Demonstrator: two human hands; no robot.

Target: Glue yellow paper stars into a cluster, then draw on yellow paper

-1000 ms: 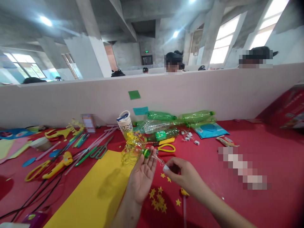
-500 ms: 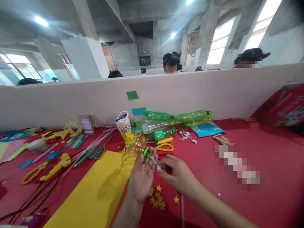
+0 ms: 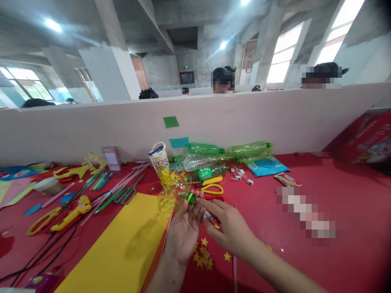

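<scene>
A clear plastic bottle top with a green cap (image 3: 191, 198) and yellow paper fringe (image 3: 171, 183) lies in my left hand (image 3: 186, 232), whose fingers curl round the cap end. My right hand (image 3: 229, 224) is close on the right, its index fingertip at the cap. A small white box (image 3: 209, 216) with thin wires sits between the fingers of my right hand; its grip is partly hidden. Small yellow stars (image 3: 203, 257) lie on the red table below my hands. A sheet of yellow paper (image 3: 113, 248) is to the left.
Green plastic bottles (image 3: 210, 160) and a paper cup (image 3: 159, 158) stand or lie along the white partition (image 3: 106, 130). More white boxes (image 3: 241, 175) lie behind my right hand. At left are scissors (image 3: 126, 195), a yellow glue gun (image 3: 73, 213) and its black cable. People sit beyond the partition.
My left fingers have curled up round the green cap, and the cap has shifted slightly right. My right index finger has moved up to the cap from the white box.
</scene>
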